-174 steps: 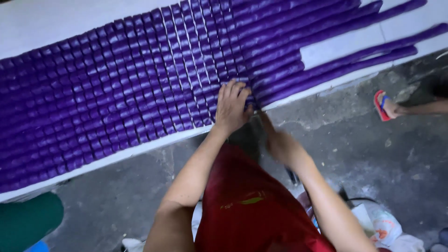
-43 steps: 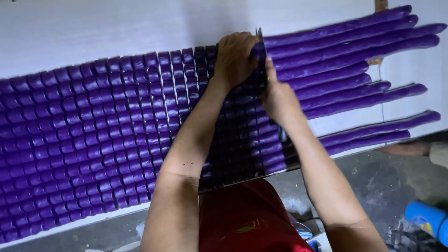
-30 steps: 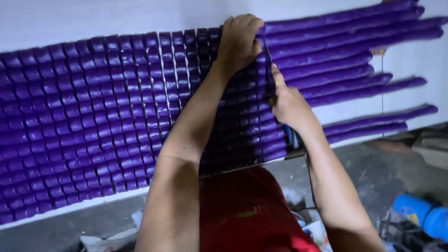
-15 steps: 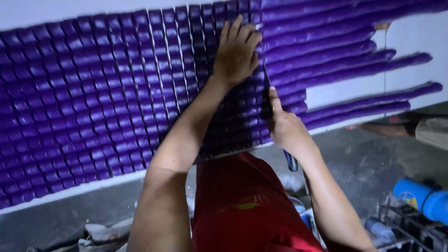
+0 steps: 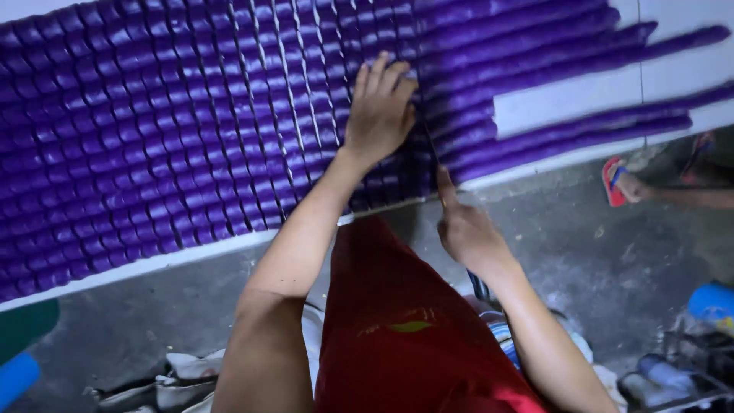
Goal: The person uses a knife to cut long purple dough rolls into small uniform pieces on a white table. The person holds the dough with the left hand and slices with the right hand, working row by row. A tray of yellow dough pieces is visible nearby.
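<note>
While the left hand (image 5: 380, 115) is lying flat with fingers spread, gripping nothing and pressing on the cut purple pieces (image 5: 191, 130), the right hand (image 5: 466, 229) is closing around a thin blade (image 5: 433, 149), forefinger stretched along it; its handle is hidden. The blade is standing at the seam between the short ridged blocks and the long uncut purple ropes (image 5: 550, 69), soft-looking and rounded. All are lying in close rows on a white surface (image 5: 566, 99) above a rough grey floor (image 5: 596, 252).
</note>
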